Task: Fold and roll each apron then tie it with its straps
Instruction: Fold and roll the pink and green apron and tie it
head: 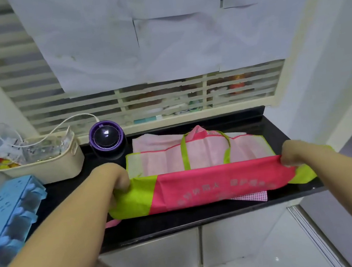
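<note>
Light: bright, even, soft shadows.
Sharpness: slightly blurred throughout.
Edges: wide-angle bending.
Glare: faint on floor tiles [276,259].

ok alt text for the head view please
Two bare hands, left hand and right hand, grip the ends of a pink and green apron, folding it on a black counter. A cream basket and purple device sit behind.

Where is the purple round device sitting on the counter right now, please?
In the head view, the purple round device stands at the counter's back left, between the beige basket and the pink apron, just beyond the left hand.
</note>
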Motion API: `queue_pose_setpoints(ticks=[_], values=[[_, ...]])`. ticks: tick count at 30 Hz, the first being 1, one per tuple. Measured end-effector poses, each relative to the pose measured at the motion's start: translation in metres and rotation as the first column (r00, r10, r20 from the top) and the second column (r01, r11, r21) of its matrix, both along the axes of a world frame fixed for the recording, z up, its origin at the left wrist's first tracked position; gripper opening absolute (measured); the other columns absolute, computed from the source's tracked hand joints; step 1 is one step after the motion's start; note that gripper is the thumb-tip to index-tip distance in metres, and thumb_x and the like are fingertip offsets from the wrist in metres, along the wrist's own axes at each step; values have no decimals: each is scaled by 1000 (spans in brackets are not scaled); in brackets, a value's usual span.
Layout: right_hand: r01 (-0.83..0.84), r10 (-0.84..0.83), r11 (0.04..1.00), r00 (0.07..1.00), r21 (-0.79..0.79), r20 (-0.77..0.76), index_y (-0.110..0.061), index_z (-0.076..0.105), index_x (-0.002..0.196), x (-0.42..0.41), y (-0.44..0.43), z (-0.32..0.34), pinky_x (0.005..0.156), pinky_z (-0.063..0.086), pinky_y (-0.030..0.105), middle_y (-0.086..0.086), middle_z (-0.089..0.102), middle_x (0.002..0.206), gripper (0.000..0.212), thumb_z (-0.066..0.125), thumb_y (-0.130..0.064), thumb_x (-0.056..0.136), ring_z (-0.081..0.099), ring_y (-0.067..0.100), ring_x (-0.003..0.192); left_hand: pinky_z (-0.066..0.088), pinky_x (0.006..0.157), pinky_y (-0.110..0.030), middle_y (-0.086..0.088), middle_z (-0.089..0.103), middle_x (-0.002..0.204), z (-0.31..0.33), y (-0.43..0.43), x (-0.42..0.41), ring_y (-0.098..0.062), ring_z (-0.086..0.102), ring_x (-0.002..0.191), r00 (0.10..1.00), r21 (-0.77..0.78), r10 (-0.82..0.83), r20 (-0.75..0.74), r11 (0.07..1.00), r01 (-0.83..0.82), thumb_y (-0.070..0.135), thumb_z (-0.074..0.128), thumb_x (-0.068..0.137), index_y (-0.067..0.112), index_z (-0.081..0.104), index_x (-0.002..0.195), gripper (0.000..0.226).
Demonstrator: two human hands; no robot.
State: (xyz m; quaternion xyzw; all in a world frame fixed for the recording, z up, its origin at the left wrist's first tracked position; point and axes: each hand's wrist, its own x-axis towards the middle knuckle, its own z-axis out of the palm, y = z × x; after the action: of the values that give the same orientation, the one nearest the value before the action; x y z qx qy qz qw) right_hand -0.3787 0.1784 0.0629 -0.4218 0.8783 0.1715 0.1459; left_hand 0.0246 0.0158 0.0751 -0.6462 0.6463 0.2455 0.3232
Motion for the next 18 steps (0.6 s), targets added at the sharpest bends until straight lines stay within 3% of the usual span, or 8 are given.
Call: queue_pose_setpoints(ticks=[3,7,9,11,13,15,18], values=[[-43,38,989,999,-141,-39,-15,41,63,-12,-14,2,66,39,26,4,49,76,22,48,-13,84,48,24,78,54,75,-39,-13,63,68,3,-11,-17,-27,64,62,994,-241,-43,-98,970,19,3,40,94,-1,55,97,17],[-44,38,987,999,-153,-38,-15,43,63,-31,-47,-7,64,40,27,2,48,69,19,48,-11,82,49,24,74,51,80,-34,-16,68,108,-21,-45,-31,-31,65,99,988,-402,-146,-49,909,114,5,51,87,-3,64,108,26],[-40,37,990,999,-138,-23,-15,45,64,-41,-66,-14,63,40,26,1,46,68,17,48,-11,81,50,23,73,50,73,-32,-14,69,98,-39,-59,-32,-29,66,92,992,-402,-102,-74,913,63,2,49,85,-2,64,98,20],[-54,54,989,999,-141,-3,-14,45,65,-50,-89,-24,59,39,26,1,47,67,15,49,-10,79,49,20,67,49,68,-30,-7,63,73,-54,-73,-37,-27,65,80,990,-381,-45,-132,924,-8,0,44,85,3,60,81,16],[-67,71,986,997,-152,17,-13,45,65,-60,-119,-36,59,40,27,1,48,67,13,49,-11,77,51,21,67,49,70,-29,-5,59,66,-66,-92,-45,-27,67,83,987,-343,-22,-158,939,-34,0,41,87,1,62,84,21],[-78,86,984,996,-162,39,-14,45,64,-67,-145,-51,62,41,27,2,48,65,14,50,-13,77,53,25,71,48,72,-28,-11,69,86,-77,-107,-53,-28,67,94,992,-308,-19,-127,951,-21,-1,41,88,-2,65,96,25],[-92,109,970,992,-225,62,-14,48,63,-76,-176,-75,63,41,28,5,54,69,15,52,-16,77,55,28,72,48,79,-30,-16,68,108,-102,-128,-54,-29,64,102,995,-314,-15,-101,949,-17,0,44,85,-1,66,102,27]])
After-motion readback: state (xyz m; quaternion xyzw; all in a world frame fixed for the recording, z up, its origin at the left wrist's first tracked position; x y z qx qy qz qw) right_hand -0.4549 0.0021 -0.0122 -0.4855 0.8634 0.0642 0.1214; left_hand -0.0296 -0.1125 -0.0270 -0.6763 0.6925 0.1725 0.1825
